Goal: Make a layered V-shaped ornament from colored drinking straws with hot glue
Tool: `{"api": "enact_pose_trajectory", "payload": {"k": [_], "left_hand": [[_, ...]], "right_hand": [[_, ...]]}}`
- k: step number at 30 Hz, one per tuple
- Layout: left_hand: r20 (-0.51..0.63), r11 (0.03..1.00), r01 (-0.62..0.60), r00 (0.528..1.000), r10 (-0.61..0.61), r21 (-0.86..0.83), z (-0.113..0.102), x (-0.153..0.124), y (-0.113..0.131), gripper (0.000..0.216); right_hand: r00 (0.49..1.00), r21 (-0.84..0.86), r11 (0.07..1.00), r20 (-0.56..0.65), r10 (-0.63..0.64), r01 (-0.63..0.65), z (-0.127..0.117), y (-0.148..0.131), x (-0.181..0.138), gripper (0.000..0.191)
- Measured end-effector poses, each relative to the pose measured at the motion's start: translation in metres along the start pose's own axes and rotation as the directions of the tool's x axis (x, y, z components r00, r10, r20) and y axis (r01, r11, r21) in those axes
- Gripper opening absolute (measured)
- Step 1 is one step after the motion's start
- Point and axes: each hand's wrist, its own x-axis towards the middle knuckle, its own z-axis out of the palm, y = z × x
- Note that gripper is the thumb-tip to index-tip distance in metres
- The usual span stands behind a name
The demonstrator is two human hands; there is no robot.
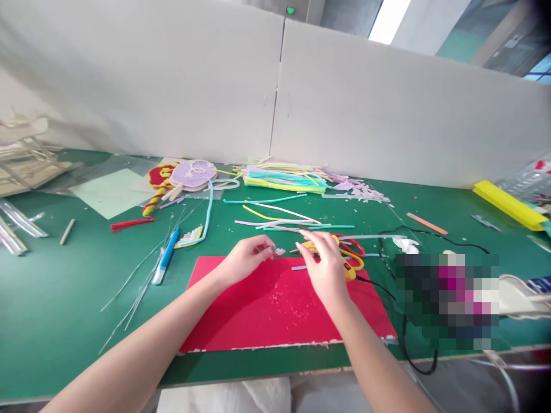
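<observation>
At the red mat's (241,324) far edge, the left hand (246,259) pinches a small pastel piece (280,251), the right hand's (323,263) fingers curl, seemingly round a yellow glue gun (350,271), joined stripes (190,236) lie left of the mat, and uncombined strips (286,223) beyond it.

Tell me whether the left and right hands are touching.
Apart: the head view shows the red board between left hand and right hand.

- The pastel piece (280,251) by my left hand (251,258) is too small to make out.
- My right hand (322,261) hides part of the yellow tool (350,270).
- Pixel blocks (447,301) mask something on my right.
- My forearms (129,344) run off the bottom edge.
</observation>
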Motion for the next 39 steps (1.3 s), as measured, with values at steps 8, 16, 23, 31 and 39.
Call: {"api": "enact_pose_trajectory", "payload": {"k": [8, 16, 23, 31, 39], "left_hand": [[0.236, 0.929, -0.115, 0.971, 0.031, 0.351, 0.005, -0.005, 0.012, 0.019], [0.265, 0.897, -0.159, 0.963, 0.049, 0.412, -0.005, -0.005, 0.009, 0.019], [0.190, 0.959, -0.001, 0.980, -0.055, 0.282, -0.008, -0.002, 0.002, 0.026], [0.176, 0.839, -0.313, 0.949, 0.261, 0.444, 0.025, 0.039, 0.018, 0.019], [0.464, 0.392, -0.720, 0.679, 0.569, 0.573, 0.093, 0.113, 0.018, 0.019]], "right_hand": [[0.867, -0.355, 0.905, 0.344, 0.361, -0.236, -0.062, 0.056, 0.011, 0.019], [0.796, -0.373, 0.908, 0.481, 0.366, -0.192, -0.064, 0.065, 0.000, 0.024], [0.886, -0.261, 0.934, 0.333, 0.322, -0.242, -0.072, 0.067, -0.004, 0.034], [0.998, -0.356, 0.933, 0.014, 0.065, -0.056, -0.094, 0.056, 0.003, 0.029], [0.992, -0.303, 0.952, -0.123, -0.003, -0.035, -0.107, 0.039, 0.016, 0.023]]}}
